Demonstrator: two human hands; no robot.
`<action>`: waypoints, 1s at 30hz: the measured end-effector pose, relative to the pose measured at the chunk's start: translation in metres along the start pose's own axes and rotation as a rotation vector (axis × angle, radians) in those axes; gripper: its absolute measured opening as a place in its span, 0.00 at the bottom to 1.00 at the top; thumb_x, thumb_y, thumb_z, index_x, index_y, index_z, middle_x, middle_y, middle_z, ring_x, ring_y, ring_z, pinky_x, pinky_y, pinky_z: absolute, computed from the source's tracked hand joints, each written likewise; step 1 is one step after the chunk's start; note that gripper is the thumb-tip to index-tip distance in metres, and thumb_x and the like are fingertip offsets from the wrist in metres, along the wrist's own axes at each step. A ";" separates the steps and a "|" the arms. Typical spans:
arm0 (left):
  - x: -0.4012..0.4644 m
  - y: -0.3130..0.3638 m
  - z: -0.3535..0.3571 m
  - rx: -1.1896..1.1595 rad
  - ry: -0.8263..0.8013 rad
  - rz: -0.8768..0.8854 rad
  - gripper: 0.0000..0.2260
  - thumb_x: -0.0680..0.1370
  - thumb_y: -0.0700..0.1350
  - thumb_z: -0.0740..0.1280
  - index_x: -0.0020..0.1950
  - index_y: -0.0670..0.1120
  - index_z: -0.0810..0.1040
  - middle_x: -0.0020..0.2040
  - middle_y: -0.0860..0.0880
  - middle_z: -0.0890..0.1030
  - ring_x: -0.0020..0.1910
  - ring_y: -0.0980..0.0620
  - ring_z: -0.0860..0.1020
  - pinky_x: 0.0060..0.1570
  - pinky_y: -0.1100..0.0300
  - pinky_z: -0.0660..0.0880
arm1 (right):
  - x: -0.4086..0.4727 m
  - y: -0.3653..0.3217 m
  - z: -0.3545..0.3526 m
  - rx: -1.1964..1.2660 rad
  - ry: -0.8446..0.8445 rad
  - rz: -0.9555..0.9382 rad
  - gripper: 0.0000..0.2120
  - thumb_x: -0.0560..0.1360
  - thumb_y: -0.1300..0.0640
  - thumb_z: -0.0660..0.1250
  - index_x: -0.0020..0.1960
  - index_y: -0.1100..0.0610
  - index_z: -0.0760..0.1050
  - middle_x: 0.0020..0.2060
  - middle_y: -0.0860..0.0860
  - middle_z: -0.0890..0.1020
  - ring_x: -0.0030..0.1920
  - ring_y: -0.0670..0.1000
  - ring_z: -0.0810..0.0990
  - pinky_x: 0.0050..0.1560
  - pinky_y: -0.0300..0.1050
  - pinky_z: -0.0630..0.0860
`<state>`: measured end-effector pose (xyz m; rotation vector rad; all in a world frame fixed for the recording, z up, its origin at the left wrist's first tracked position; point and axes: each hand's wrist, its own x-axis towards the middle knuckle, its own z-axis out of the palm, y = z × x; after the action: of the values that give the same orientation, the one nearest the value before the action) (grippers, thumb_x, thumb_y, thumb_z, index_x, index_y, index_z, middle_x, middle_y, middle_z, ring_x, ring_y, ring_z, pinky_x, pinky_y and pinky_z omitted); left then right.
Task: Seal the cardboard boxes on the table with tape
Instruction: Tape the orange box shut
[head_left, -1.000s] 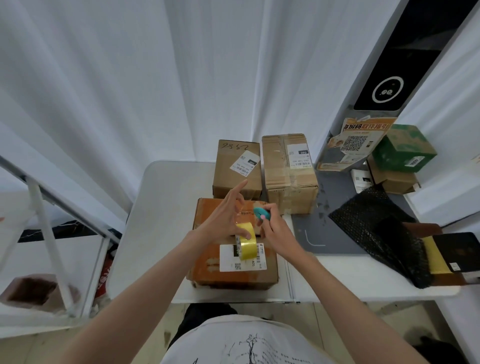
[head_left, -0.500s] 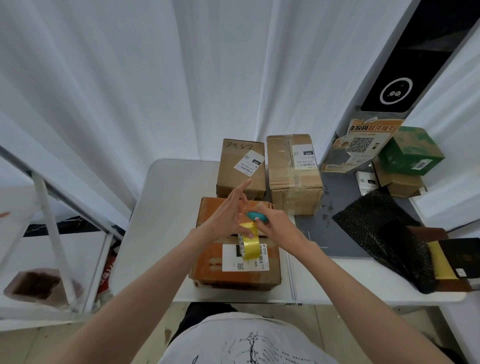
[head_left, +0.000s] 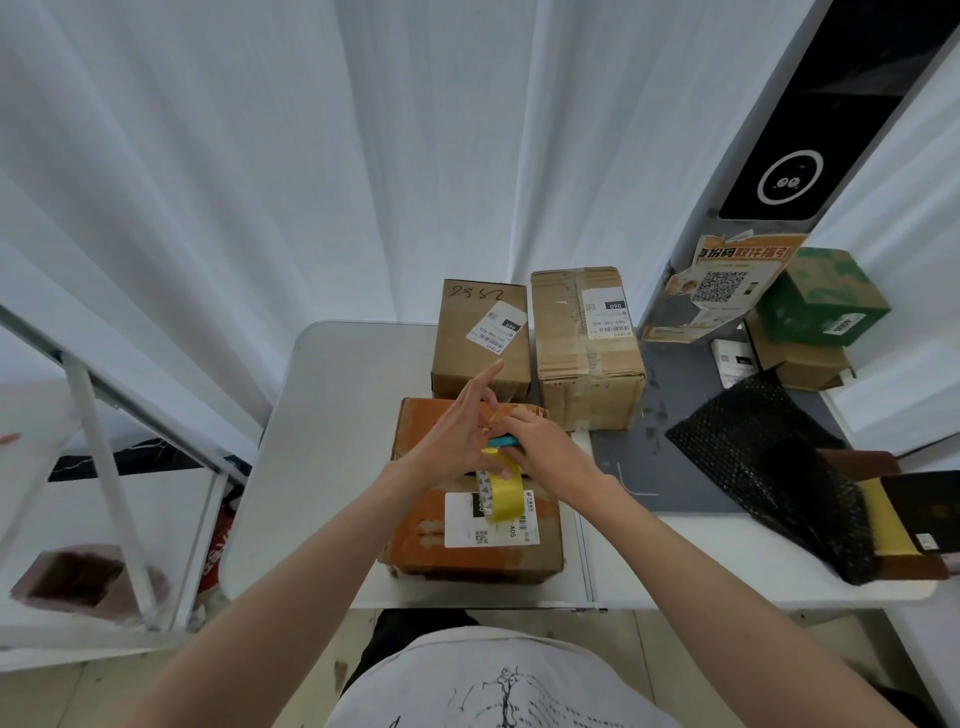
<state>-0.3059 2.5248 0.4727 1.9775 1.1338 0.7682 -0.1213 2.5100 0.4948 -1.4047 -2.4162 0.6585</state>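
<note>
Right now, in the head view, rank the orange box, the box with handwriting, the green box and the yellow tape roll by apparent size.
1. orange box, though nearest the camera
2. box with handwriting and green box: look similar, too close to rank
3. yellow tape roll, clearly smallest

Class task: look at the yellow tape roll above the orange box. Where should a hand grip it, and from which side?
Grip the yellow tape roll across its flat sides, coming from the left; it stands on edge, and the right hand with the teal cutter crowds the right.

The right hand has carried the teal tool leftward against the left hand.
</note>
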 end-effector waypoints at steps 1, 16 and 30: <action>0.000 0.000 0.000 -0.005 -0.001 0.002 0.56 0.67 0.51 0.83 0.81 0.62 0.46 0.61 0.49 0.70 0.54 0.49 0.77 0.57 0.49 0.79 | 0.001 0.000 0.000 -0.005 -0.004 0.001 0.13 0.79 0.57 0.70 0.62 0.54 0.79 0.60 0.51 0.79 0.60 0.51 0.77 0.62 0.46 0.75; 0.002 0.005 0.002 -0.016 -0.030 -0.002 0.58 0.66 0.46 0.84 0.81 0.61 0.45 0.62 0.48 0.69 0.55 0.48 0.77 0.59 0.46 0.78 | 0.010 -0.003 -0.001 -0.092 -0.047 -0.063 0.14 0.77 0.57 0.71 0.63 0.54 0.80 0.61 0.52 0.81 0.59 0.53 0.81 0.59 0.46 0.77; 0.001 0.004 -0.002 -0.013 -0.042 -0.009 0.58 0.66 0.50 0.84 0.81 0.62 0.44 0.62 0.49 0.69 0.55 0.51 0.77 0.59 0.47 0.79 | 0.007 -0.002 -0.005 -0.085 -0.060 -0.039 0.16 0.78 0.56 0.71 0.66 0.51 0.78 0.64 0.50 0.80 0.63 0.53 0.79 0.65 0.50 0.77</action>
<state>-0.3046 2.5251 0.4773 1.9678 1.1102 0.7239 -0.1239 2.5167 0.5001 -1.3852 -2.5397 0.6035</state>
